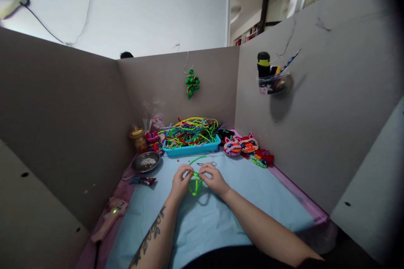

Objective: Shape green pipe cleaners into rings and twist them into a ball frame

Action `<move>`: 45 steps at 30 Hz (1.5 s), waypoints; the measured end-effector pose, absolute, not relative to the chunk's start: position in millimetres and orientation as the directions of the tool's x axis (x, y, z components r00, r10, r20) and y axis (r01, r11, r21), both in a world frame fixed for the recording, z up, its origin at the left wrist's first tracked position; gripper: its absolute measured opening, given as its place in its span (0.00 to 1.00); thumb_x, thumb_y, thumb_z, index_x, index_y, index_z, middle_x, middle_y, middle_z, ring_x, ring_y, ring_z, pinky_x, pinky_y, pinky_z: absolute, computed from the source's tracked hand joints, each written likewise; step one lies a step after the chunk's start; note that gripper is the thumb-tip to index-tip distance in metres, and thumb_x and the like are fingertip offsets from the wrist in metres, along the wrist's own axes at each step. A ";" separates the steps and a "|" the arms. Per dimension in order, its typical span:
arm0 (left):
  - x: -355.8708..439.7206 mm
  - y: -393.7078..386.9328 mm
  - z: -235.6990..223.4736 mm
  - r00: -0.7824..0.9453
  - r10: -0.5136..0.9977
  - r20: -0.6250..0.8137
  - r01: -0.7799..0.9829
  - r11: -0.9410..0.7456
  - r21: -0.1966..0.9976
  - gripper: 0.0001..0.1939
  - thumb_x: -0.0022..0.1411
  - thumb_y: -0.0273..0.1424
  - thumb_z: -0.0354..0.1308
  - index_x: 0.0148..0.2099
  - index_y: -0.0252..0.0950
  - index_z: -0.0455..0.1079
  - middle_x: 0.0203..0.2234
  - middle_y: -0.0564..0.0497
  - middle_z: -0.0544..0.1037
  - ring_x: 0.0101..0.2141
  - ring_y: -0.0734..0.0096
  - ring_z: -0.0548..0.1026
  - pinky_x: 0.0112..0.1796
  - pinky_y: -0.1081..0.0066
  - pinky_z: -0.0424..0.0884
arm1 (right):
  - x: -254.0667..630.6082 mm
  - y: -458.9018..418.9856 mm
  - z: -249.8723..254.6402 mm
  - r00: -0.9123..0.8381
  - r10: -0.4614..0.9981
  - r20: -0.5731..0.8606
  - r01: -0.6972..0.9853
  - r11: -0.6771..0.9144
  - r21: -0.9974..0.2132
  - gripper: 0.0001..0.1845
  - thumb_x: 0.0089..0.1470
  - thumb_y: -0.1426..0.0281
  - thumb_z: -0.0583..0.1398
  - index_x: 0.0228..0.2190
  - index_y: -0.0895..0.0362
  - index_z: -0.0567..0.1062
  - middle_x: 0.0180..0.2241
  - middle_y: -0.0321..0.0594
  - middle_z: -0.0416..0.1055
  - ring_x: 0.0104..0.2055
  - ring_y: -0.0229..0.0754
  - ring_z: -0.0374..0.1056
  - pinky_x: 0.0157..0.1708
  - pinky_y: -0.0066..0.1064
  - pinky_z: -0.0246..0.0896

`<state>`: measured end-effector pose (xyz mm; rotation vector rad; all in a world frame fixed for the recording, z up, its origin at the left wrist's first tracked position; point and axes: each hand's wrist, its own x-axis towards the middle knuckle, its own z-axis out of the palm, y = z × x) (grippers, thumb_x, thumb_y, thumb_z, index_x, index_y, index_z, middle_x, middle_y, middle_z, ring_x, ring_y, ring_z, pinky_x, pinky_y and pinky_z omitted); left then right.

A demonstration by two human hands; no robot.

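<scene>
Bright green pipe cleaners (195, 187), bent into a small looped frame, hang between my two hands above the blue cloth. My left hand (182, 180) pinches the shape from the left, with one loose green end sticking up past its fingertips. From the right, my right hand (215, 179) pinches the top of the same piece. Thumb and forefinger are pressed together on each hand, and the fingertips partly hide the join. Small scissors (208, 163) lie on the cloth just behind my hands.
Behind stands a blue tray (192, 150) heaped with coloured pipe cleaners. Left are a metal bowl (137, 164) of small white bits and a pink glue gun (110, 220) with a lit green light. Finished woven pieces (249, 145) sit right. Grey partitions (284, 134) enclose the table.
</scene>
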<state>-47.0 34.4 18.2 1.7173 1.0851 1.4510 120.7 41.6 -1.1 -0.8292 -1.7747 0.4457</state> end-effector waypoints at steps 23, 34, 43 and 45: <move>-41.9 33.5 13.9 0.164 0.950 0.266 0.141 -0.289 0.947 0.08 0.50 0.31 0.60 0.34 0.36 0.75 0.29 0.50 0.78 0.32 0.67 0.72 0.36 0.72 0.68 | 119.2 36.5 0.2 -0.238 0.628 0.741 0.686 0.649 -0.330 0.06 0.53 0.72 0.56 0.29 0.55 0.73 0.33 0.43 0.67 0.40 0.45 0.59 0.42 0.40 0.56; -56.0 42.7 11.8 0.073 0.990 -0.117 -0.426 0.137 0.894 0.05 0.53 0.31 0.59 0.30 0.33 0.69 0.25 0.52 0.74 0.28 0.74 0.71 0.30 0.75 0.65 | 120.2 49.5 -15.0 0.071 0.738 0.671 0.389 0.599 -0.700 0.16 0.54 0.68 0.53 0.45 0.57 0.65 0.42 0.46 0.64 0.42 0.43 0.63 0.41 0.36 0.61; -62.8 45.1 13.6 0.341 0.928 -0.150 -0.742 0.363 0.564 0.07 0.54 0.27 0.56 0.25 0.30 0.67 0.19 0.51 0.71 0.24 0.71 0.71 0.34 0.67 0.68 | 113.4 53.3 -14.3 -0.104 0.925 0.366 -0.054 0.362 -0.931 0.18 0.45 0.65 0.58 0.40 0.56 0.68 0.34 0.40 0.69 0.35 0.40 0.65 0.33 0.30 0.59; -63.5 44.6 12.1 0.376 0.922 -0.093 -0.743 0.360 0.565 0.06 0.54 0.26 0.57 0.26 0.30 0.68 0.19 0.51 0.72 0.24 0.71 0.72 0.34 0.67 0.68 | 111.6 51.7 -11.5 -0.204 0.928 0.313 -0.145 0.288 -0.947 0.17 0.44 0.64 0.60 0.38 0.56 0.70 0.32 0.38 0.69 0.32 0.38 0.64 0.30 0.28 0.57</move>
